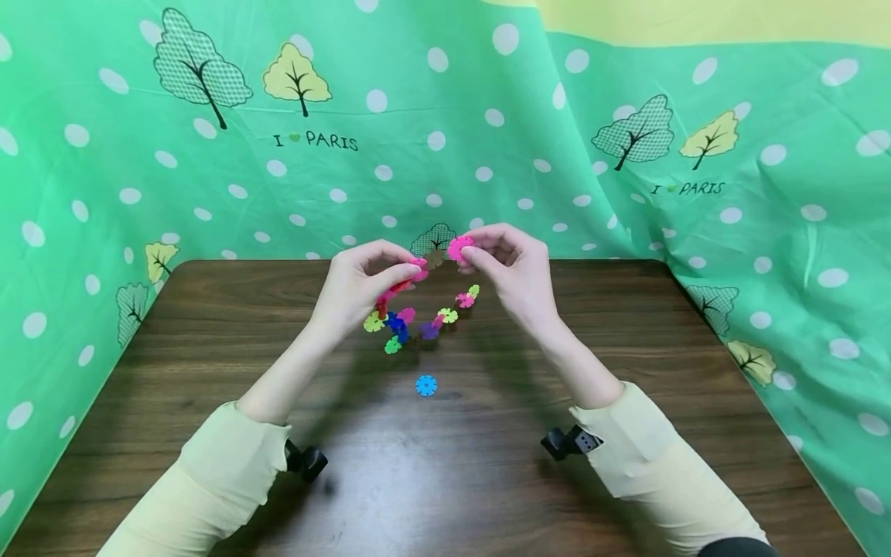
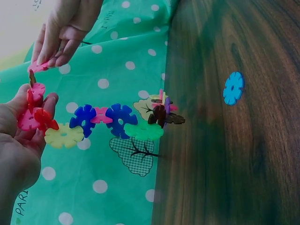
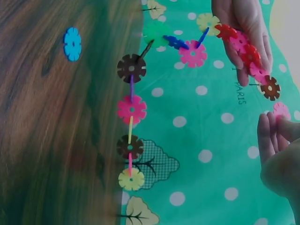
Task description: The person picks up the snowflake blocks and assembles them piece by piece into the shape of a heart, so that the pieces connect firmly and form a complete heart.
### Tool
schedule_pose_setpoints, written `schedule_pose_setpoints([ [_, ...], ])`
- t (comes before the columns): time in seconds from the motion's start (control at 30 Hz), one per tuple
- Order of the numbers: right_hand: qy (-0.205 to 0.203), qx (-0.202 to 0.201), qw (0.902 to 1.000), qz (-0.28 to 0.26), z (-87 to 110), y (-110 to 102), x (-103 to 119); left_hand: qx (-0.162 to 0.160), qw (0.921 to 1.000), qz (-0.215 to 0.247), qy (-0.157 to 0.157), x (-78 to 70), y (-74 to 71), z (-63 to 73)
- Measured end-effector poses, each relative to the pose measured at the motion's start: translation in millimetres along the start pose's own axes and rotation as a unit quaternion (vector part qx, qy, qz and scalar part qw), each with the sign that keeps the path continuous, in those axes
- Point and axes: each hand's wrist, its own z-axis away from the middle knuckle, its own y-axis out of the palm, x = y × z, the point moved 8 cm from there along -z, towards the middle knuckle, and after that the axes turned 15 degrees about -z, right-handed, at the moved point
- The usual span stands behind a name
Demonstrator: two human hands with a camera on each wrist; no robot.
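My left hand (image 1: 348, 285) grips a chain of notched plastic discs near its upper end, around red and pink discs (image 2: 29, 119). The chain hangs down in a curve, with yellow, blue, green, brown and purple discs, to a yellow disc (image 3: 131, 179) at its other end. Past the left fingers a brown disc (image 3: 271, 89) sticks out from the chain. Between thumb and fingers my right hand (image 1: 520, 267) pinches a pink disc (image 1: 459, 248), close to the brown one. Whether these two discs touch, I cannot tell.
A single blue notched disc (image 1: 426, 385) lies flat on the dark wooden table (image 1: 431, 480), nearer me than the chain. Behind the table hangs a green cloth (image 1: 445, 170) with white dots and printed trees. Both sleeves carry small black devices (image 1: 306, 462) at the wrists.
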Motion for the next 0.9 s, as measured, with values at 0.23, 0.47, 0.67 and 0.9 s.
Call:
schedule_pose_setpoints([
  [0.23, 0.006, -0.007, 0.9996, -0.028, 0.5, 2.1, -3.0, -0.003, 0.9996, -0.022, 0.016, -2.1, 3.0, 1.1],
  [0.47, 0.002, -0.003, 0.9996, -0.029, 0.7, 2.3, -2.7, -0.008, 0.9994, -0.025, 0.021, -3.6, 1.1, 1.6],
  [0.67, 0.004, 0.01, 0.9998, -0.015, 1.1, 6.1, -2.3, -0.009, 0.9991, -0.03, 0.028, -5.9, 0.6, 2.2],
  [0.9, 0.007, -0.005, 0.9998, -0.017, 1.1, 7.5, -5.0, -0.023, 0.9993, -0.014, 0.028, -5.2, 0.2, 0.7],
])
